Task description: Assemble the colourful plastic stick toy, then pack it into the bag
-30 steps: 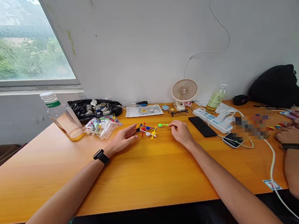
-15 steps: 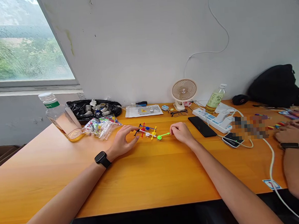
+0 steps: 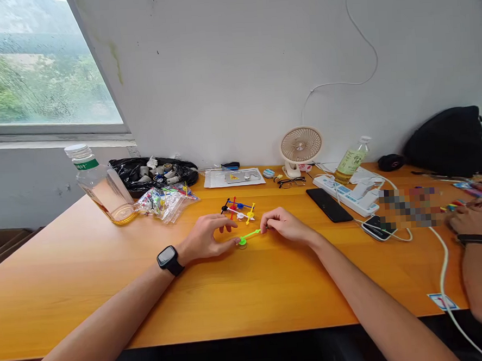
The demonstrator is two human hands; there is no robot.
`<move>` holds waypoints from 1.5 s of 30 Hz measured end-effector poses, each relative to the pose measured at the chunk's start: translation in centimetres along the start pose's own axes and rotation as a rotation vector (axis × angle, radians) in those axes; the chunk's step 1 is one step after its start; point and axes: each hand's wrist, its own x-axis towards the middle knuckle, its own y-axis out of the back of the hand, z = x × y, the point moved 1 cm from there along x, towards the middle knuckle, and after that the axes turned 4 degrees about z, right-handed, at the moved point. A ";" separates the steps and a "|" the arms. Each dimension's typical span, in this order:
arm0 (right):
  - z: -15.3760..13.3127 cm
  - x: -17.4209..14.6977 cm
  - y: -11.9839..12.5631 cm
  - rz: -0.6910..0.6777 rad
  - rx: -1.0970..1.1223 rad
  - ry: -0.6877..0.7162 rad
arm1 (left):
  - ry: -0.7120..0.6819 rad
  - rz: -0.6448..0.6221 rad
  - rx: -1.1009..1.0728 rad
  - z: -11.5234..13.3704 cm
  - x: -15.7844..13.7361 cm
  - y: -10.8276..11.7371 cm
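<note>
A bright green plastic stick piece (image 3: 251,235), with a round disc at its near end and what looks like a clear suction cup under it, lies low over the table. My right hand (image 3: 287,225) pinches its far end between thumb and fingers. On the other side my left hand (image 3: 209,237) has its fingers curved apart, the thumb tip close to or touching the green disc; I cannot tell which. Just beyond the hands sits a small cluster of joined stick pieces: a red one (image 3: 233,207), a blue one (image 3: 242,204), a yellow one (image 3: 250,215), a white one (image 3: 240,216) and a black one (image 3: 225,206).
Left: a tilted bottle (image 3: 105,189), a clear bag of coloured pieces (image 3: 164,201) and a black plastic bag (image 3: 122,174). Behind: a fan (image 3: 301,144) and glasses (image 3: 292,182). Right: a phone (image 3: 329,204), a power strip (image 3: 346,195), a cable (image 3: 443,266) and another person's hands (image 3: 474,220).
My right hand has drawn the green piece nearer and to the left, away from the cluster. My left hand has come nearer, its thumb now beside the green disc.
</note>
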 end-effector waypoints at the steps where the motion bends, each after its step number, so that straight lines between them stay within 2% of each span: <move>1: -0.1 0.0 -0.1 0.006 0.011 0.007 | 0.007 -0.017 -0.002 -0.1 0.0 0.0; 5: -0.1 -0.1 -0.3 0.117 0.023 0.027 | 0.043 -0.101 -0.024 -0.5 0.0 -0.4; 7: -0.3 -0.1 -0.8 0.124 0.061 0.028 | 0.084 -0.141 -0.061 -0.8 0.0 -0.7; 11: -1.0 -0.4 -2.4 0.009 0.196 0.038 | 0.148 -0.162 -0.111 -1.0 0.1 -1.3; 18: -1.2 -0.8 -4.7 -0.083 0.281 -0.002 | 0.070 -0.155 -0.143 -0.4 0.2 -1.6; 27: -1.5 -0.7 -4.1 -0.090 0.367 -0.066 | 0.025 -0.149 -0.116 -0.3 0.1 -1.8; 32: -1.3 -0.7 -3.8 -0.060 0.317 -0.054 | 0.031 -0.129 -0.097 -0.5 -0.1 -1.9; 38: -1.0 -0.7 -3.8 -0.161 0.323 -0.066 | -0.004 -0.139 -0.092 -0.2 -0.1 -1.6; 45: -1.0 -0.8 -3.6 -0.163 0.269 -0.034 | -0.039 -0.153 -0.044 0.2 -0.1 -1.5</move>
